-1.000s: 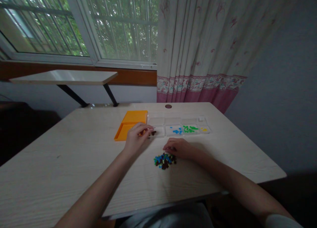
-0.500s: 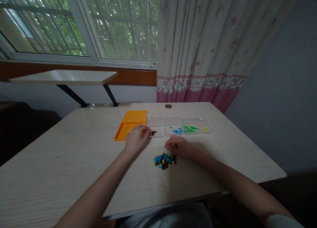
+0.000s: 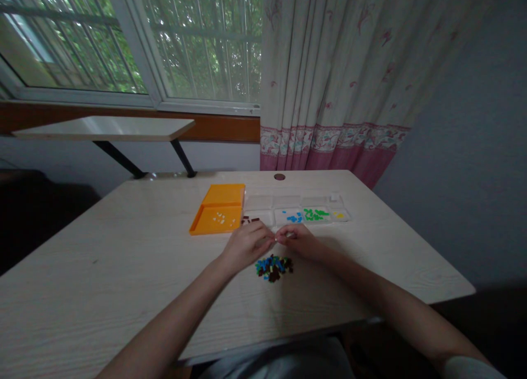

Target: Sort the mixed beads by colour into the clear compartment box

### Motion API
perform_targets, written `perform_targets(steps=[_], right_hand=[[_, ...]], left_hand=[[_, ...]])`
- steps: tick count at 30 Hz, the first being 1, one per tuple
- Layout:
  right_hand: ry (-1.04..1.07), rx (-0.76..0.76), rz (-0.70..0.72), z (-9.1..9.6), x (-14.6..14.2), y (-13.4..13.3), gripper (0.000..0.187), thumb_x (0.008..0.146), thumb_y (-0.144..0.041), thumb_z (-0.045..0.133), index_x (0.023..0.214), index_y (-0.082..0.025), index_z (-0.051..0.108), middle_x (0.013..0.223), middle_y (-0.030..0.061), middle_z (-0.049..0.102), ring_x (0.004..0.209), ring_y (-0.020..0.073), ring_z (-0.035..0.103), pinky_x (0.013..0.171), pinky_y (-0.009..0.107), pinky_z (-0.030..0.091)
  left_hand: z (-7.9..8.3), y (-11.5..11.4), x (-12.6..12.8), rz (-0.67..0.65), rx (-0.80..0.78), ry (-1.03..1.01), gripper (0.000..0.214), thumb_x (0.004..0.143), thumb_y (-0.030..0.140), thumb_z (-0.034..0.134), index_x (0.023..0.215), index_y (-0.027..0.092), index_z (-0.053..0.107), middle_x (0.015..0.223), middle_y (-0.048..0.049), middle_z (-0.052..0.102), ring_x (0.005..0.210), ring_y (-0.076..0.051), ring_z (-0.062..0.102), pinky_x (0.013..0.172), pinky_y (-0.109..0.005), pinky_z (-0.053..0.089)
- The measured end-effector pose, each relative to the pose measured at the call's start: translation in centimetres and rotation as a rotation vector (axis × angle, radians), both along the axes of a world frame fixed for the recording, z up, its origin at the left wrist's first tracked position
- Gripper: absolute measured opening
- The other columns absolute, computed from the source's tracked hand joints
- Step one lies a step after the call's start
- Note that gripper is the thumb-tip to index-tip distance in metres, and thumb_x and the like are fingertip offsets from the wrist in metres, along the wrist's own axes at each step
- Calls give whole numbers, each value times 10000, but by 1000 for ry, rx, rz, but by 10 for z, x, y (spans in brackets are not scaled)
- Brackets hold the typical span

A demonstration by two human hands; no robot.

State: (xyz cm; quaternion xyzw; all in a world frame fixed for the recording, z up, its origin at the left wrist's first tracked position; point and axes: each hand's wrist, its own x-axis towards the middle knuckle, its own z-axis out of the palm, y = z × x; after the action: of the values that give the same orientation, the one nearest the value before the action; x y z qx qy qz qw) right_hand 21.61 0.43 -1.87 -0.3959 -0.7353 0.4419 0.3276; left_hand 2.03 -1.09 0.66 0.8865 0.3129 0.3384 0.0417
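My left hand [image 3: 250,244] and my right hand [image 3: 298,240] meet fingertip to fingertip, both pinched, above the table. A tiny pale piece [image 3: 275,238] shows where the fingertips touch; its shape is too small to make out. Just below my hands lies a heap of small blue, brown, green and yellow plastic pieces [image 3: 273,268]. Behind my left hand, brown pieces [image 3: 250,219] rest in a clear compartment, partly hidden. An open orange box [image 3: 224,194] to the left holds several small white pieces [image 3: 222,218].
Further along the clear lidded case [image 3: 274,217], compartments hold blue pieces [image 3: 294,218], green pieces [image 3: 316,214] and yellow pieces [image 3: 338,215]. A raised shelf [image 3: 111,127] stands at the table's back left. A curtain [image 3: 333,93] hangs behind the table.
My left hand has moved right and nearer, from the brown pieces' compartment to my right hand's fingertips. The white pieces in the orange box are now uncovered. My right hand has stayed nearly still.
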Motion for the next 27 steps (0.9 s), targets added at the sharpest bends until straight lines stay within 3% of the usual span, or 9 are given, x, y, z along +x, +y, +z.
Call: perform_targets(steps=[10, 13, 19, 27], right_hand=[[45, 1, -15, -3, -2, -2, 283, 751, -407, 572, 772, -134, 643, 722, 29, 632, 620, 114, 549, 573, 219, 429], [-39, 126, -66, 1, -1, -5, 256, 783, -372, 549, 781, -133, 643, 698, 27, 611, 578, 101, 510, 536, 207, 398], [-157, 539, -53, 6, 2, -9, 158, 799, -294, 567, 802, -162, 653, 663, 21, 584, 607, 107, 493, 585, 213, 382], [-202, 605, -60, 3, 2, -10, 157, 815, -286, 544, 824, -174, 654, 667, 18, 587, 627, 109, 510, 606, 214, 381]], left_hand=[[-3, -1, 1, -18, 11, -21, 135, 806, 202, 496, 846, 173, 621, 769, -49, 585, 726, -123, 558, 619, -204, 447], [-4, 0, 2, -10, -47, -58, 105, 782, 180, 518, 815, 170, 617, 766, -44, 582, 728, -127, 559, 633, -213, 451], [-6, 1, 2, -10, -142, -175, 65, 773, 184, 544, 783, 176, 609, 762, -32, 592, 721, -123, 561, 643, -223, 442], [-6, 1, 2, -33, -154, -172, 70, 755, 170, 547, 772, 176, 615, 765, -34, 603, 725, -125, 568, 649, -224, 447]])
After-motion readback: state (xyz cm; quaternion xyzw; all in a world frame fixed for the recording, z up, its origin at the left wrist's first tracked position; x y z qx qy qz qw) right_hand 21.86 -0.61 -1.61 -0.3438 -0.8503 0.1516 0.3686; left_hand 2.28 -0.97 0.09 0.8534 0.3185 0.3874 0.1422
